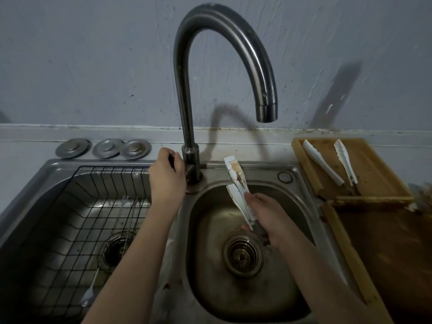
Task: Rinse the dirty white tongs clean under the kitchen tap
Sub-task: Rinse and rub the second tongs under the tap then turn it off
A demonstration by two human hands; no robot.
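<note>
Stainless steel everywhere in this one, double sink (301, 181) filling the bottom of the frame with the gooseneck tap (233, 31) arching over the right-hand bowl. No water visible coming out of the spout, so the rinse probably hasn't started.

The person's right hand (264, 213) grips the dirty white tongs (236, 183) by the handle end, lower centre-right of the frame, tips angled up toward the back rim. Brown sauce smears sit on the upper arm near the tips. Holding them over the right bowl makes sense, that's where the stream would land and drips go down the drain (243, 256). The tips sit a bit left of the spout though, so they'd likely need shifting under it.

The left hand (167, 171) is curled around what looks like the tap lever at the base of the tap, centre of the frame, presumably to turn the water on. The lever itself is mostly hidden.

At the right edge two more pairs of white tongs (322, 164) lie on a wooden tray (374, 174), clean or waiting, can't tell. The left bowl holds a wire rack (70, 206) with a spoon (90, 293), and three metal sink plugs (105, 148) sit on the ledge at upper left.

No brand, label or writing readable anywhere
</note>
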